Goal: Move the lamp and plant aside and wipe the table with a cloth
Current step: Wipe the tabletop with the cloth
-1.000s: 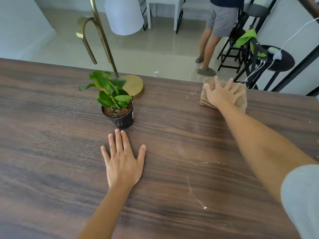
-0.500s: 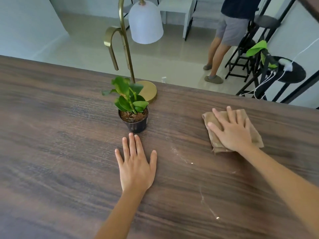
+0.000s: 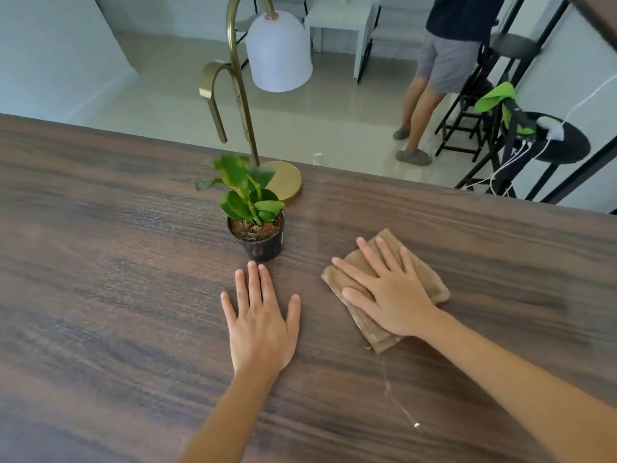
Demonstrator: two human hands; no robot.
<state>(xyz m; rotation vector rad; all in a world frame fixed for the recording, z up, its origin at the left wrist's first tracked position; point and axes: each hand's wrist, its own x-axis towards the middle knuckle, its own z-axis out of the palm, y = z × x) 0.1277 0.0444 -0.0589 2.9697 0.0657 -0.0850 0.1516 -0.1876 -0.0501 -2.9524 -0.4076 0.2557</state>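
A folded tan cloth (image 3: pixel 354 277) lies on the dark wooden table (image 3: pixel 100 262), right of centre. My right hand (image 3: pixel 390 289) presses flat on it with fingers spread. My left hand (image 3: pixel 260 322) rests flat on the bare wood, fingertips just short of the small green plant (image 3: pixel 248 198) in its black pot (image 3: pixel 258 243). Behind the plant, at the table's far edge, stands the brass lamp (image 3: pixel 238 95) with a round base (image 3: pixel 283 180) and a white shade (image 3: pixel 278 51).
A thin streak of dust or crumbs (image 3: pixel 397 401) marks the wood near my right forearm. Beyond the far edge, a person (image 3: pixel 444 65) stands on the pale floor beside black stools (image 3: pixel 547 142) with white cables and a green leaf.
My right hand has dragged the cloth from the table's far edge toward me and leftward. My left hand has stayed flat in front of the pot. Plant and lamp have not moved.
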